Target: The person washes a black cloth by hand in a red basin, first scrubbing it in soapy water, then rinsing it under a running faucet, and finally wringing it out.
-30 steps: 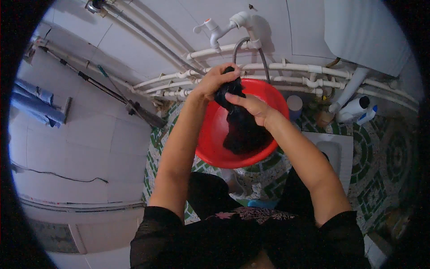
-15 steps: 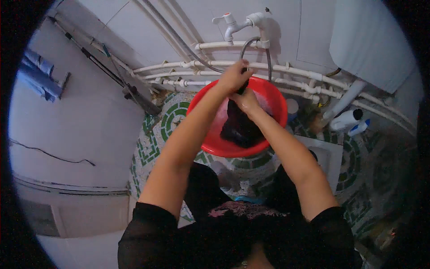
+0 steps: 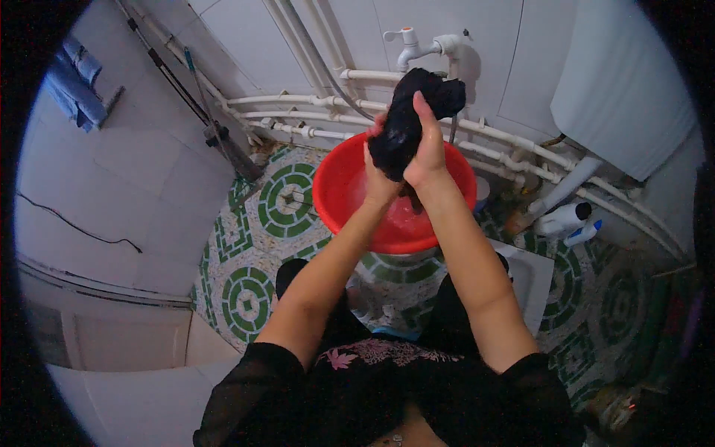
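A bunched black cloth [image 3: 408,112], dark and wet-looking, is raised over the far side of a red basin [image 3: 328,190]. My left hand [image 3: 381,179] grips its lower left side, with the fingertips showing at the cloth's left edge. From the right, my right hand [image 3: 428,153] is closed around it, thumb pointing up along the fabric. The cloth's upper end flops over to the right, in front of the pipes. Below my wrists, cloudy soapy water [image 3: 406,220] shows in the basin. The fingers behind the cloth are hidden.
Behind the basin a white tap [image 3: 410,48] and white pipes [image 3: 298,104] run along the tiled wall. Bottles [image 3: 562,220] stand at the right beside a grey drain pipe [image 3: 555,197]. Mop handles [image 3: 167,74] lean at the left. The floor [image 3: 287,197] has green-patterned tiles.
The black cloth has come up out of the basin and is now a bunched lump between both hands. My hands have shifted from a stacked hold to gripping it from either side.
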